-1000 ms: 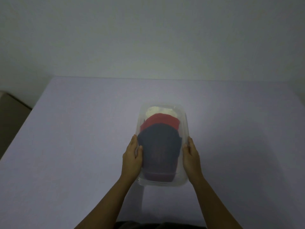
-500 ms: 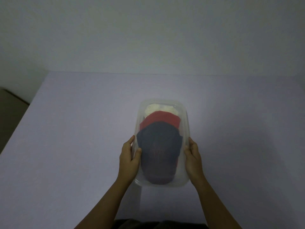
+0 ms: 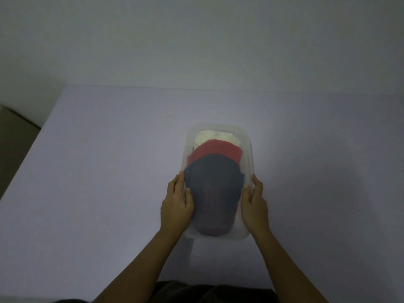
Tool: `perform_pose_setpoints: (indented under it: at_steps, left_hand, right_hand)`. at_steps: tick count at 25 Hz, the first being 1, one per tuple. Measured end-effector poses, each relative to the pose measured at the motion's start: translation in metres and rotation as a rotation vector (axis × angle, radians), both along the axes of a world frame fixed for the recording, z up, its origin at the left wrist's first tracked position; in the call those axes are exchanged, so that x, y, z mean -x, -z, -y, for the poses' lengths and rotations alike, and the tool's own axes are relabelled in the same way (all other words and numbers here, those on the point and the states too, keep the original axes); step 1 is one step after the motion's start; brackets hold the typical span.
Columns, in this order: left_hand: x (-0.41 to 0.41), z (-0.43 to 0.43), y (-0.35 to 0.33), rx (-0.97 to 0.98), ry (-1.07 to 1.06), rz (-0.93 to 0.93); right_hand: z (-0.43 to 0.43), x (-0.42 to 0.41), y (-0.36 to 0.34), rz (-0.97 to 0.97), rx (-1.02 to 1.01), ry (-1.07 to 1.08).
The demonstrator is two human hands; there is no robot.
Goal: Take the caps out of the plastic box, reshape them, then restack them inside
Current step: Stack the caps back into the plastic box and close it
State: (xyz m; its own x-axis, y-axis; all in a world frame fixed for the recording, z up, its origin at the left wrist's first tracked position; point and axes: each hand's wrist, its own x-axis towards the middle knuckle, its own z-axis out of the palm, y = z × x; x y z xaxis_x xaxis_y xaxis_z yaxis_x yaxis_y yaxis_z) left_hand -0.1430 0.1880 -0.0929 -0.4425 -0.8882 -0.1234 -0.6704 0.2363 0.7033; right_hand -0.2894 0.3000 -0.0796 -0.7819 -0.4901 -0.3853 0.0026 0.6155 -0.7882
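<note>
A clear plastic box sits on the pale table, lengthwise away from me. Inside lie three overlapping caps: a dark blue cap nearest me and on top, a red cap behind it, and a white cap at the far end. My left hand grips the box's left side, thumb over the rim against the blue cap. My right hand grips the right side, thumb over the rim.
The pale table spreads wide on both sides of the box and ends at a grey wall behind. A brown surface lies beyond the table's left edge.
The box has slid slightly away from me with both hands on its sides. Both hands kept their grip, and the view has tilted a little.
</note>
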Motion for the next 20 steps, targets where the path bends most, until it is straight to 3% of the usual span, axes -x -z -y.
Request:
perform_pose_setpoints:
  at_steps: [6, 10, 14, 20]
  left_hand:
    - [-0.001, -0.001, 0.002, 0.000, 0.024, 0.006]
    - [0.013, 0.021, -0.009, 0.136, 0.030, 0.168]
    - [0.080, 0.063, -0.026, 0.246, 0.261, 0.151]
    - [0.118, 0.103, -0.005, 0.271, 0.422, 0.439]
  right_hand:
    - [0.000, 0.001, -0.004, 0.016, -0.030, -0.016]
    - [0.001, 0.001, -0.005, 0.004, -0.082, -0.027]
    - [0.002, 0.001, -0.004, 0.029, -0.054, -0.001]
    - [0.001, 0.004, 0.003, 0.038, -0.049, 0.021]
